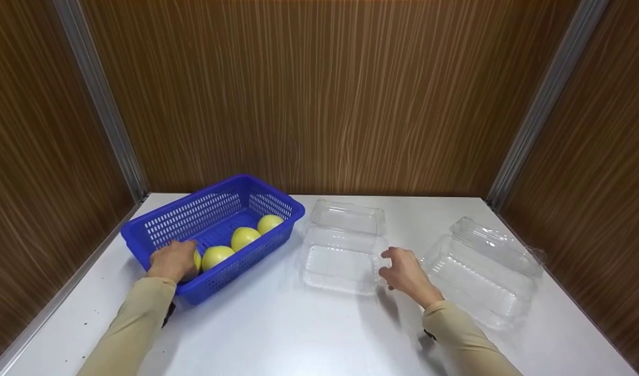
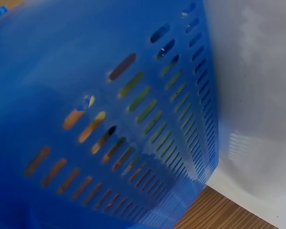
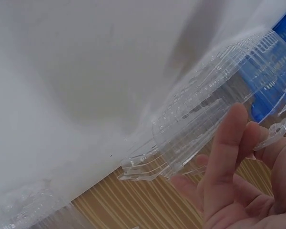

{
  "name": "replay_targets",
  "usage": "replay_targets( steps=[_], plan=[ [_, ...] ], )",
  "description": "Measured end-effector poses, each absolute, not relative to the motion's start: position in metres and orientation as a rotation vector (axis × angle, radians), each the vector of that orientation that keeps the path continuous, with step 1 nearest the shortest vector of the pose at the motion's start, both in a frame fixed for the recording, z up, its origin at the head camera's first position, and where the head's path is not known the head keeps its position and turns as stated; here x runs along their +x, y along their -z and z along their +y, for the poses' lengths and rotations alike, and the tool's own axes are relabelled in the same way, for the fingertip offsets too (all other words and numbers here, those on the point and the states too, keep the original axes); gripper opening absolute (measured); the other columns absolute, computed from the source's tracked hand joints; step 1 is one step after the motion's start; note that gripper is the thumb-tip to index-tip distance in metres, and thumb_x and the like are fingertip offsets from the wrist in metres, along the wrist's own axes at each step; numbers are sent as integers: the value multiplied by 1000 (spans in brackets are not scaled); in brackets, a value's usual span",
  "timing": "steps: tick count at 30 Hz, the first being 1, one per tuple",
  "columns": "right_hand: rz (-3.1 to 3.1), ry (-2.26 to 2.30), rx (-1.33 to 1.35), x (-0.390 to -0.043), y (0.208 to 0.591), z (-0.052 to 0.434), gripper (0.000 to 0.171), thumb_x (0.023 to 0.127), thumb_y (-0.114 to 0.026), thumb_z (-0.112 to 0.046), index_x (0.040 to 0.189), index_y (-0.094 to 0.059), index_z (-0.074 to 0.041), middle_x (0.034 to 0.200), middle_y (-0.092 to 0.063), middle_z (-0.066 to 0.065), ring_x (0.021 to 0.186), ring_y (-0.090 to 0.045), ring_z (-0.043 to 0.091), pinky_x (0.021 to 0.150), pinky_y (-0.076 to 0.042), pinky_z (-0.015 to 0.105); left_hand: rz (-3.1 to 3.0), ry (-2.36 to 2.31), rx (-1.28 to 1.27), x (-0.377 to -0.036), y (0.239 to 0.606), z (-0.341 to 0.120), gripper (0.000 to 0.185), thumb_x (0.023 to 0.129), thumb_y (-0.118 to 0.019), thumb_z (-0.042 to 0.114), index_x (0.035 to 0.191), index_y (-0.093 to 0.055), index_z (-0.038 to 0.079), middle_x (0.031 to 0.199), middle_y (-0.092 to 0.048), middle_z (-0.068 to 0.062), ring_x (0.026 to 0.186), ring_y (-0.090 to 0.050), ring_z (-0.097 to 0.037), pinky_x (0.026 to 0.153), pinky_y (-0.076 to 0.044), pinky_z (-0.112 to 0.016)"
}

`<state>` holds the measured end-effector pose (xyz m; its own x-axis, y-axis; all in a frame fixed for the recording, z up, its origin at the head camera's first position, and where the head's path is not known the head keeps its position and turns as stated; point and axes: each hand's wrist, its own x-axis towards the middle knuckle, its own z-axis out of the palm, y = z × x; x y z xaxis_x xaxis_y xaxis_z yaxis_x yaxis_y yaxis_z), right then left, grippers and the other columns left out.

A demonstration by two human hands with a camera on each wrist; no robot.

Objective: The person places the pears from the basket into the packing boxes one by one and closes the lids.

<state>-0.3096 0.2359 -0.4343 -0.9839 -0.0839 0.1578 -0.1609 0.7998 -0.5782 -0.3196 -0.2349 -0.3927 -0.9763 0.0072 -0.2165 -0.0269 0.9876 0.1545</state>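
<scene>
A blue slotted plastic basket (image 1: 215,196) stands at the left with several round yellow fruits (image 1: 244,237) along its near side. My left hand (image 1: 173,261) reaches into its near left corner and grips a yellow fruit (image 1: 197,260), mostly hidden under the fingers. Through the slots of the basket wall (image 2: 47,95), the left wrist view shows bits of fingers and yellow-green fruit. At the right edge of a clear plastic clamshell box (image 1: 340,263), lid folded back, is my right hand (image 1: 408,274). Its fingers (image 3: 224,152) are loosely bent and spread, overlapping the box's rim in the right wrist view.
A second clear clamshell box (image 1: 481,279) lies opened at the right, beyond my right hand. Both boxes and the basket share a white table (image 1: 277,334). Wood-grain panels (image 1: 319,94) enclose the back and both sides.
</scene>
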Motion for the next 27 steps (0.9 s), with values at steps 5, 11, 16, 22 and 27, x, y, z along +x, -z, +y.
replay_targets(
  steps=[5,11,16,22,27],
  plan=[
    [-2856,-944,205,-310,436,235,43,77,-59,1,118,-62,13,124,-60,33,44,-60,11,44,-51,25,2885,-153,2,-322,396,-233,60,87,-59,5,144,-42,2,134,-41,-42,117,-48,-58,93,-40,-72],
    [-2857,-958,199,-310,435,235,43,78,-58,1,119,-61,14,128,-57,34,44,-62,12,46,-52,25,2907,-112,29,-323,399,-233,62,87,-61,9,145,-42,4,137,-37,-43,118,-45,-62,98,-35,-72],
    [-2877,-1013,208,-309,437,235,45,80,-56,0,122,-59,14,138,-48,36,47,-64,14,47,-53,24,2980,-50,29,-320,400,-235,64,81,-69,20,140,-49,3,123,-49,-40,107,-51,-59,91,-41,-70],
    [-2870,-1038,207,-308,437,238,45,80,-57,1,123,-59,14,141,-43,38,47,-63,13,47,-53,24,2962,-79,39,-324,398,-235,66,81,-70,22,141,-48,4,122,-51,-37,108,-52,-57,91,-41,-70],
    [-2873,-1039,231,-311,436,237,45,81,-56,1,123,-57,16,142,-40,39,48,-64,14,47,-53,25,2902,-140,33,-325,397,-237,65,84,-65,15,145,-43,3,133,-48,-37,117,-49,-56,96,-39,-70]
  ],
)
